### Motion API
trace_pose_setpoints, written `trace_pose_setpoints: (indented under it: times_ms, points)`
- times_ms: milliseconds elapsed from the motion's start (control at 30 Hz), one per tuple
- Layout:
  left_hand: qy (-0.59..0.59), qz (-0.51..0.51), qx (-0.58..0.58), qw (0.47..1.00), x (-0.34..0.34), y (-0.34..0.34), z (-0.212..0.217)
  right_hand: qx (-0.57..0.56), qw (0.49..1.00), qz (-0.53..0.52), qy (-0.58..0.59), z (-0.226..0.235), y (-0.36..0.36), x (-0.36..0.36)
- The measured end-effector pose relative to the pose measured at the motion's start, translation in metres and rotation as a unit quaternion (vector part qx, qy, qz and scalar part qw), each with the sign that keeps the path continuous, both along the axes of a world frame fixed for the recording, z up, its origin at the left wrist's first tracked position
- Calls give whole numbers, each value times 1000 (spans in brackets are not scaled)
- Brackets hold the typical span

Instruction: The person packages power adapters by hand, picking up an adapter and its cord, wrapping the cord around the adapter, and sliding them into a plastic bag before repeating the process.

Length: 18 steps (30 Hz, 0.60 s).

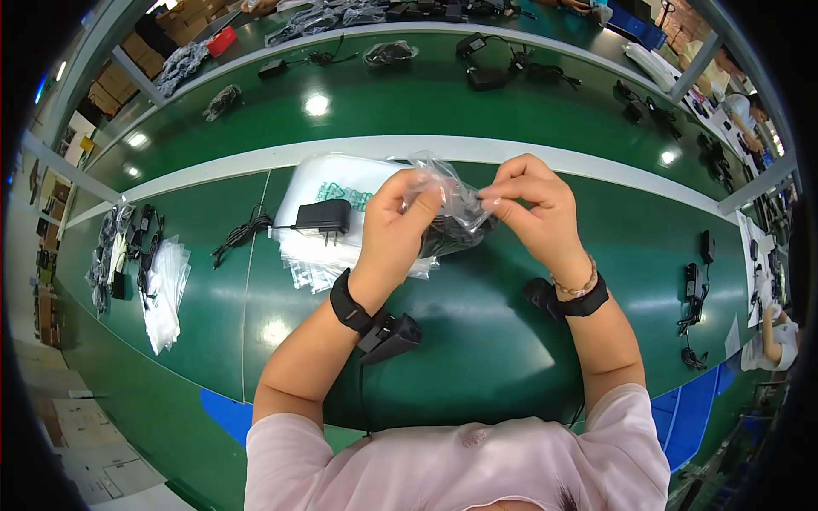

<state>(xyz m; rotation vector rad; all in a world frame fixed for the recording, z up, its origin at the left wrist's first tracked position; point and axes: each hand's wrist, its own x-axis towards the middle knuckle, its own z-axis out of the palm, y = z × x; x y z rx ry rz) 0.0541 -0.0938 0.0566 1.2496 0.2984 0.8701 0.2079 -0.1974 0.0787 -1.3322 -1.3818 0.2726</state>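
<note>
My left hand [399,223] and my right hand [535,207] together hold a small clear plastic bag [449,198] above the green table. A black power adapter with its coiled cable [452,234] sits inside the bag. The left hand grips the bag's body and the right hand pinches its top edge. Just left of my hands a second black adapter [323,218] lies on a stack of clear bags [324,187], its cable [243,232] trailing left.
Another pile of clear bags [164,289] and bundled black adapters [115,247] lie at the left. Loose adapters and cables [694,289] sit at the right. Further adapters [486,64] rest on the far green bench. Another person [771,341] works at the right edge.
</note>
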Motion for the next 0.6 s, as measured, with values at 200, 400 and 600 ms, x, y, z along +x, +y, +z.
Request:
trace_pose_setpoints:
  times_ms: [200,400,600]
  points:
    - [-18,-21,-95,995,0,3,5,-3,996,82,46,3,0,6]
    - [-38,-17,52,998,-4,1,8,-31,981,50,185,5,-4,-14]
    - [-39,-63,-51,996,-6,-14,25,105,962,-52,-245,-7,0,-20]
